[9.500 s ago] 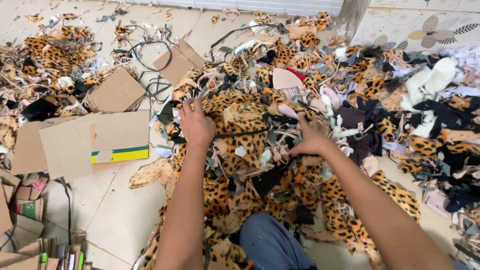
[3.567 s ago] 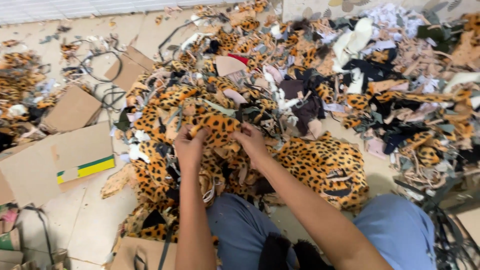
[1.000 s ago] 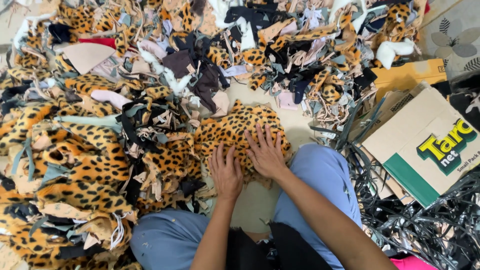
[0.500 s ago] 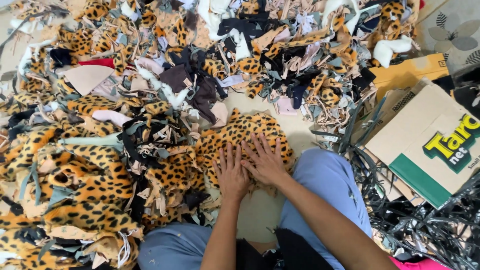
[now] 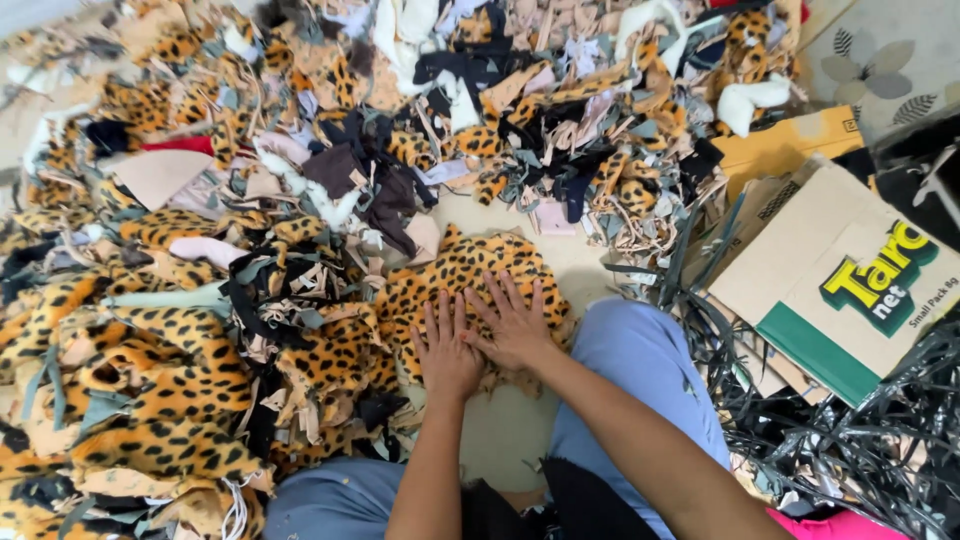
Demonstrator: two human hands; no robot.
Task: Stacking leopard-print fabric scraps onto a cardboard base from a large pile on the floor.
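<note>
Leopard-print fabric piece (image 5: 470, 285) (floor-spread) under both flat hands (image 5: 480, 340).

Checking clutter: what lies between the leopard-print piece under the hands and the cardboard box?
In the head view: bare floor, the person's blue-clad knee and black strapping.

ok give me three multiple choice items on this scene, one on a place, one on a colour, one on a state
1. Where is the cardboard box?
A. right of the hands
B. left of the hands
C. on the person's lap

2. What colour are the person's trousers?
A. red
B. light blue
C. white

3. How are the left hand and right hand?
A. fists in the air
B. flat, palms down on the leopard-print fabric piece
C. behind the back

Answers: 1 A, the box lies at the right edge. 2 B, both legs show light blue. 3 B, the fingers are spread on the fabric.
</note>
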